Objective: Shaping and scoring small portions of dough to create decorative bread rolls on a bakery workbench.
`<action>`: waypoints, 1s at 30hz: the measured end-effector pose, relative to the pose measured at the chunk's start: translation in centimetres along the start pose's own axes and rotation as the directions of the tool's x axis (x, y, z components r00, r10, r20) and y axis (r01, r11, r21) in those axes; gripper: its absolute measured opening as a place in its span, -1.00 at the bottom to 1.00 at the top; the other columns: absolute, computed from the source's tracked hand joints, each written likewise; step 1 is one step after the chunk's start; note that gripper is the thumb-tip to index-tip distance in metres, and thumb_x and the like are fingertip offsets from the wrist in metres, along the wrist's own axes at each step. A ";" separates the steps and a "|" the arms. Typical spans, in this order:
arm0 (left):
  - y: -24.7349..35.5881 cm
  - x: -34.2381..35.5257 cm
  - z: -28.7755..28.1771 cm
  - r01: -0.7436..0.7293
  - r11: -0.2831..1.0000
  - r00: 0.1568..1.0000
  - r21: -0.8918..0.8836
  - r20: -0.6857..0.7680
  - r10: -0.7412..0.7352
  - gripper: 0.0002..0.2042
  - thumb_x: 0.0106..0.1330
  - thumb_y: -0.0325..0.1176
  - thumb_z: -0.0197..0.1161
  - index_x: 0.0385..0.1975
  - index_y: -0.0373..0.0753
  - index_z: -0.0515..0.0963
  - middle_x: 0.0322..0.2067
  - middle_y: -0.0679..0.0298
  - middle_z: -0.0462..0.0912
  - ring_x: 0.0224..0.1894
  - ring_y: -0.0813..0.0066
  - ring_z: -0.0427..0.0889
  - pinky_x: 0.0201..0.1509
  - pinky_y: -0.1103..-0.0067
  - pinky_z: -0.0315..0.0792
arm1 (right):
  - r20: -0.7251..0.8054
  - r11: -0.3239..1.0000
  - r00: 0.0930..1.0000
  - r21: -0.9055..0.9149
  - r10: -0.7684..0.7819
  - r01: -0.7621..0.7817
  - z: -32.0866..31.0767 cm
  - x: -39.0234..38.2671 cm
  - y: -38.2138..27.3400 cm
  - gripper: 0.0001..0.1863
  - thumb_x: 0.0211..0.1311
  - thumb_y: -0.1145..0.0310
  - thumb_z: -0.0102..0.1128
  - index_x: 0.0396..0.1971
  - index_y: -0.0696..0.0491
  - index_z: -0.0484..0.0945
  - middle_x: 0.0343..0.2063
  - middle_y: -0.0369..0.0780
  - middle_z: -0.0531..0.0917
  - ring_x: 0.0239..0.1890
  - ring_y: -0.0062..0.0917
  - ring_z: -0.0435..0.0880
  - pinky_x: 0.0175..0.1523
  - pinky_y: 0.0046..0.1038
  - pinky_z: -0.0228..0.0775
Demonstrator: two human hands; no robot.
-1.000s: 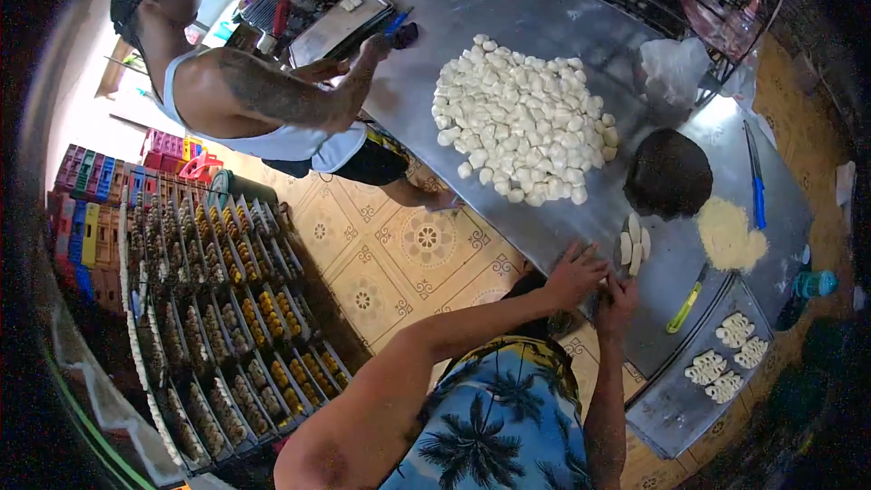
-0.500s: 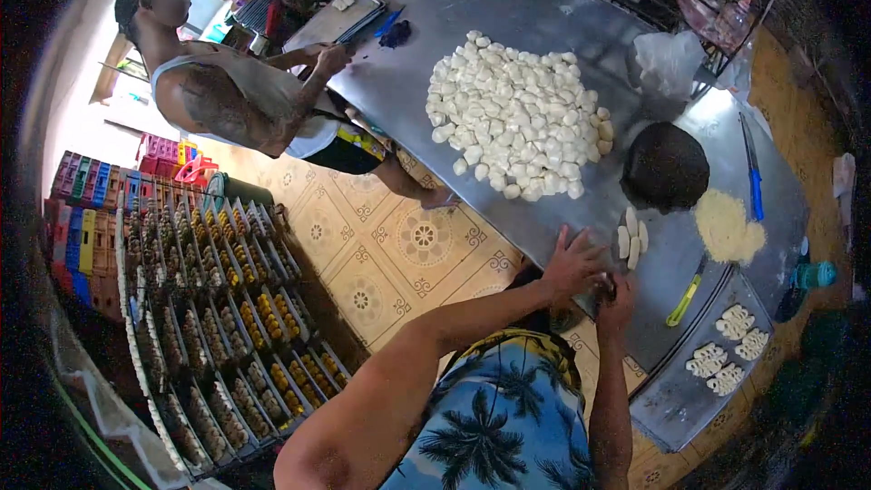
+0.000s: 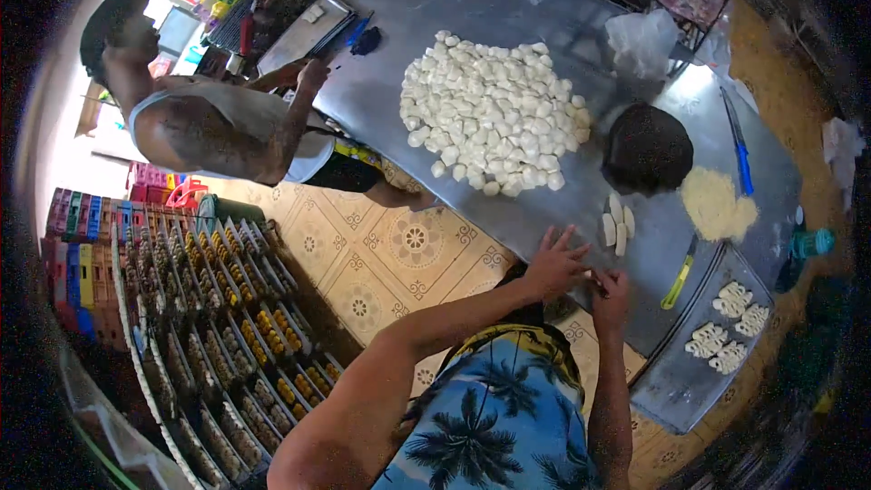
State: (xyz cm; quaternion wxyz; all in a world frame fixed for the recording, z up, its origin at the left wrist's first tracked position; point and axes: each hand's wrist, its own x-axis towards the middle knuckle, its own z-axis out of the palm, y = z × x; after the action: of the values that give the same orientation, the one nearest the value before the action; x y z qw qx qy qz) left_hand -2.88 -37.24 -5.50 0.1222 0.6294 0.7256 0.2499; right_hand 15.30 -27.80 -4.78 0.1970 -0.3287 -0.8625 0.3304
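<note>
My left hand [image 3: 555, 265] lies at the near edge of the metal table [image 3: 508, 218] with its fingers apart. Just right of it, my right hand [image 3: 610, 295] has curled fingers and thumb close together; whatever is between them is too small to make out. Pale dough strips [image 3: 613, 222] lie beyond my hands, below a large dark lump [image 3: 646, 150]. A yellow-handled knife [image 3: 676, 281] is to their right, near a patch of pale powder [image 3: 715, 207]. Many white dough pieces [image 3: 490, 109] form a broad pile. Shaped dough pieces [image 3: 730, 299] sit on a tray [image 3: 676, 395] at lower right.
A co-worker [image 3: 200, 132] stands at the table's left end beside a tray [image 3: 299, 41]. Loaded racks [image 3: 218, 345] and stacked crates [image 3: 77, 290] fill the lower left. A blue-handled knife [image 3: 744, 163], plastic bag [image 3: 640, 41] and green bottle [image 3: 812, 243] are on the right.
The whole view has shifted slightly. My left hand's fingers have spread and lifted away from my right hand's. The co-worker's hand has moved down from the dark item by the blue tool.
</note>
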 end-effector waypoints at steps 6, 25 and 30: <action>-0.5 0.1 -0.6 -0.025 0.999 0.999 -0.029 0.047 0.026 -0.68 0.30 -0.09 0.39 0.03 0.08 0.76 0.36 0.38 0.55 0.56 -0.17 0.16 0.56 -0.23 -0.17 | -0.081 0.995 0.995 -0.071 0.059 -0.065 0.2 -0.9 0.0 -0.65 0.23 0.47 0.31 0.04 0.05 0.70 -0.06 -0.01 0.67 0.01 -0.04 0.63 0.10 -0.11 0.50; -2.6 0.4 -5.2 0.129 0.984 0.988 -0.126 0.099 -0.117 -0.59 0.35 -0.39 0.34 0.21 -0.16 0.59 0.18 0.05 0.62 0.33 -0.14 0.44 0.39 0.06 0.29 | -0.295 0.989 0.944 0.039 0.146 -0.141 1.3 5.6 -2.8 -0.77 0.33 0.52 0.30 -0.04 0.18 0.65 -0.21 -0.05 0.65 -0.18 -0.11 0.66 -0.07 -0.21 0.53; -8.5 9.3 -9.8 0.023 0.833 0.984 0.552 -0.162 0.080 -0.76 0.31 -0.26 0.39 -0.06 -0.10 0.66 -0.02 0.12 0.55 0.08 0.01 0.52 0.13 0.14 0.42 | -0.348 0.986 0.923 0.025 0.163 -0.164 -0.5 4.6 -3.2 -0.78 0.42 0.42 0.23 -0.04 0.19 0.66 -0.15 -0.03 0.61 -0.18 -0.09 0.65 -0.05 -0.21 0.52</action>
State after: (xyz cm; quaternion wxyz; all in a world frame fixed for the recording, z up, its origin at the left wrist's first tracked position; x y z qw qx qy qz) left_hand -16.58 -30.95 -0.36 -0.1334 0.6236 0.7653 0.0871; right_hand 10.95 -26.19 -1.66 0.3178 -0.4534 -0.7842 0.2800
